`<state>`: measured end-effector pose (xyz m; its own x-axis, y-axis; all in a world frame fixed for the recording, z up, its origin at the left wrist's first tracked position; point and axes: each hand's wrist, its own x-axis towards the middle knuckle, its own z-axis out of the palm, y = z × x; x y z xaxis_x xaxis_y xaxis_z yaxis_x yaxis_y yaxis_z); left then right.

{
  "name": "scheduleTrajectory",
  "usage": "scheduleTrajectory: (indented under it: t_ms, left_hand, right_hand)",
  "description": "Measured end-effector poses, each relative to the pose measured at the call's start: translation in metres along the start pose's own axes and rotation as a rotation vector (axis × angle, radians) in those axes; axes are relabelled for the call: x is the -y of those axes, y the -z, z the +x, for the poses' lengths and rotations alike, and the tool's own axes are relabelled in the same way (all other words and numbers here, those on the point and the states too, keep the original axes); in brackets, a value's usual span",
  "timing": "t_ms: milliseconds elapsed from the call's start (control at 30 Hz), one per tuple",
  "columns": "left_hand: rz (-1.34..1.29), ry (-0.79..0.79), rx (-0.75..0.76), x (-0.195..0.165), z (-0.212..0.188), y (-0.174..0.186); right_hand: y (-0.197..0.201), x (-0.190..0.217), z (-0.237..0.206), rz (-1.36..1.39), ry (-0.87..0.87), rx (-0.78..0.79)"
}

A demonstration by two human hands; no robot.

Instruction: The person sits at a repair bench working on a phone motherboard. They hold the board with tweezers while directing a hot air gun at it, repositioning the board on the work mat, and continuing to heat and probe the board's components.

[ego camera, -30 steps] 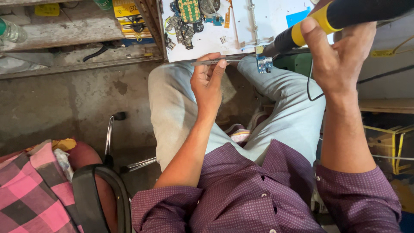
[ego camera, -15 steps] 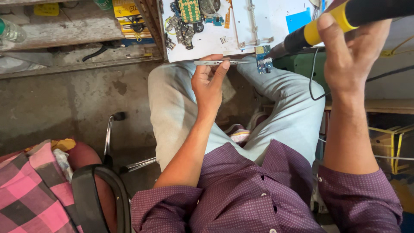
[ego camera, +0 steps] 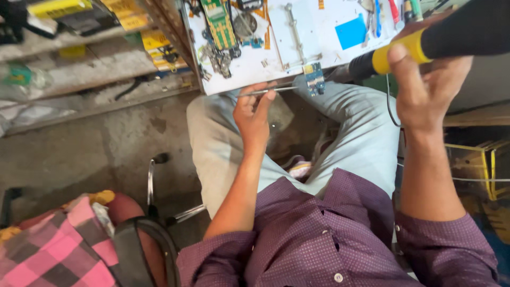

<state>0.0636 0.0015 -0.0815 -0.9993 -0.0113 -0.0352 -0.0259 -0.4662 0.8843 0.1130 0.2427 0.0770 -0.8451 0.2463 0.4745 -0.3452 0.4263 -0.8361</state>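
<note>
- Lower left of the frame: a pink-and-black checked cloth (ego camera: 58,250) lies beside a dark rounded seat edge (ego camera: 143,250).
- Upper left: a shelf (ego camera: 79,69) carries yellow packets and loose clutter; a bare concrete floor (ego camera: 79,159) lies below it.
- Upper centre: a white desk (ego camera: 249,66) holds a green circuit board (ego camera: 220,24), small metal parts and a blue square pad (ego camera: 351,31).
- Centre: the left hand (ego camera: 254,114) is raised at the near edge of the desk, fingers closed in a pinch on thin metal tweezers (ego camera: 268,91).
- The tweezers lie roughly level, tips pointing toward the right of the frame at a small blue circuit module (ego camera: 314,79) that sits at the desk edge.
- Whether the tweezer tips touch the module cannot be told.
- Upper right: the right hand (ego camera: 425,90) grasps a soldering iron (ego camera: 419,45) with a black handle and a yellow collar, thumb over the collar.
- The dark front end of the iron points toward the left of the frame, near the blue module; its tip is not clearly visible.
- Lower centre: the person's purple shirt (ego camera: 319,234) and light grey trousers (ego camera: 350,133) fill the space under both hands.
</note>
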Motion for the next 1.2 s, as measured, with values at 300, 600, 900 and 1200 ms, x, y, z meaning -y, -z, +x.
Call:
scheduleTrajectory:
  t_ms: [300, 600, 900, 1200]
  left_hand:
    - [-0.166, 0.105, 0.014, -0.013, -0.014, -0.004]
    - [-0.052, 0.15, 0.02, -0.028, -0.024, 0.0]
    - [-0.049, 0.196, 0.028, -0.029, -0.026, 0.003]
    - [-0.002, 0.167, 0.056, -0.031, -0.022, 0.004]
  right_hand:
    - [-0.011, 0.029, -0.009, 0.001, -0.067, -0.033]
    - [-0.017, 0.025, -0.011, 0.064, -0.146, -0.054]
    - [-0.017, 0.016, -0.009, 0.05, -0.156, -0.043]
    - [-0.016, 0.013, -0.003, 0.018, -0.143, -0.032]
